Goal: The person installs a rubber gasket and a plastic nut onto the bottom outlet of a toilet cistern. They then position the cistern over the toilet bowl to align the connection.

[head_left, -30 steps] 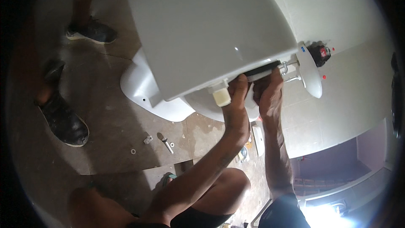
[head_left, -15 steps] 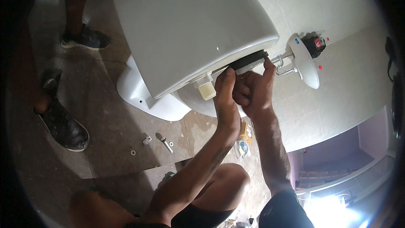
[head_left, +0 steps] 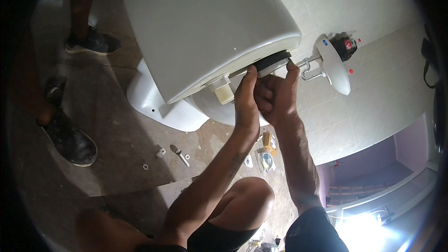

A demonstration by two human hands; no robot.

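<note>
A white ceramic toilet tank fills the upper middle, its underside facing me. Against that underside sits a thick black rubber gasket, with a pale ring below it. My left hand presses its thumb at the gasket's left end, while my right hand has thumb and curled fingers on the right end. Both hands are closed around the gasket; its lower side is partly hidden by my fingers. Left of them, a cream threaded plastic fitting sticks out of the tank.
Behind the tank stands a white toilet bowl. A bolt, a small white fitting and a washer lie on the tiled floor, near a small box. Another person's shoe is at left; a wall basin at right.
The tank's lower edge and both hands sit slightly higher and further left in view. More of the pale ring under the gasket shows. Both hands keep their grip.
</note>
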